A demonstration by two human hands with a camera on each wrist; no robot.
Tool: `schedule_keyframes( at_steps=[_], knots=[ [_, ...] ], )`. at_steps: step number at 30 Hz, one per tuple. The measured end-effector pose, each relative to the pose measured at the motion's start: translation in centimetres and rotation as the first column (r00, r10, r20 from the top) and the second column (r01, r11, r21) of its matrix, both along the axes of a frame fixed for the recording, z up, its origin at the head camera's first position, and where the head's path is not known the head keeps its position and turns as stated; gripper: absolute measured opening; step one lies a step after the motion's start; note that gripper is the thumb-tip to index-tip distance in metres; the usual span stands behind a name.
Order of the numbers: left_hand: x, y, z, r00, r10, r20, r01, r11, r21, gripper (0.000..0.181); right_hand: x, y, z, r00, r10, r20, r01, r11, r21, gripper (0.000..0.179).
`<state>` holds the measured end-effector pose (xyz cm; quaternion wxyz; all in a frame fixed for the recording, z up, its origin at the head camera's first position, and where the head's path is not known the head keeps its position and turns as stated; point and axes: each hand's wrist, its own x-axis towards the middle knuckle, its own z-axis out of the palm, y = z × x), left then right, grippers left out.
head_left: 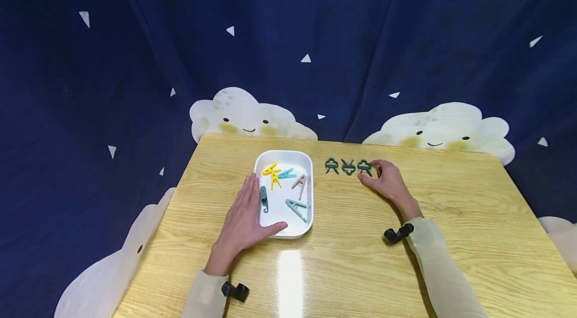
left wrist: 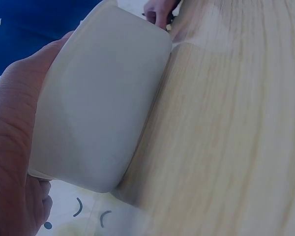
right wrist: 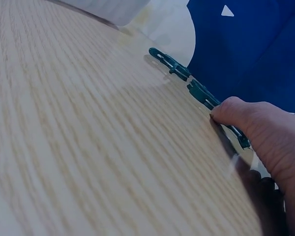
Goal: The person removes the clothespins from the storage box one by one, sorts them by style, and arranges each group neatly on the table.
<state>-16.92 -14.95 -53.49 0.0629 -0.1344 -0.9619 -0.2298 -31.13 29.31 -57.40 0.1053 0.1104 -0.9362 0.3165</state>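
My left hand (head_left: 243, 215) lies along the left wall of a white plastic tray (head_left: 309, 193), its fingers straight and its thumb stretched over the near rim. Right of the tray, three dark green plastic clips with lobed heads and two splayed legs form a row: a left clip (head_left: 331, 166), a middle clip (head_left: 348, 168) turned the other way up, and a right clip (head_left: 364, 166). My right hand (head_left: 391, 183) holds this right clip at the tabletop, thumb at its near side and fingers at its far side. In the right wrist view, the thumb (right wrist: 231, 112) partly covers the row.
Inside the tray lie two yellow clothespins (head_left: 275, 179), a light blue clothespin (head_left: 287, 174), a beige clothespin (head_left: 301, 186), a grey-green clothespin (head_left: 297, 209) and a dark teal hooked clip (head_left: 264, 198). A dark blue curtain (head_left: 288, 12) hangs behind the wooden table (head_left: 351, 258).
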Motion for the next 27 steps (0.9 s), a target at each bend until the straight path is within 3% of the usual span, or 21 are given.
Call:
schedule_keyframes(
  at_steps=[5, 11, 21, 27],
  knots=[
    [0.0, 0.0, 0.0, 1.000, -0.001, -0.003, 0.001, 1.000, 0.001, 0.140, 0.0, -0.1, -0.2, 1.000, -0.008, -0.017, 0.007, 1.000, -0.018, 0.070],
    [0.0, 0.1, 0.1, 1.000, 0.002, 0.005, -0.002, 1.000, -0.002, 0.140, 0.4, -0.8, -0.1, 0.996, 0.013, -0.093, -0.016, 0.999, -0.034, 0.079],
    [-0.1, 0.0, 0.0, 1.000, -0.001, -0.011, 0.002, 1.000, 0.013, 0.139, 1.4, -3.9, 1.5, 0.978, 0.089, -0.191, -0.100, 0.994, -0.047, 0.067],
    [-0.1, 0.0, 0.0, 1.000, -0.002, -0.010, 0.002, 1.000, 0.018, 0.140, 2.1, -6.5, 2.5, 0.966, 0.157, -0.205, -0.166, 0.986, -0.027, 0.058]
  ],
)
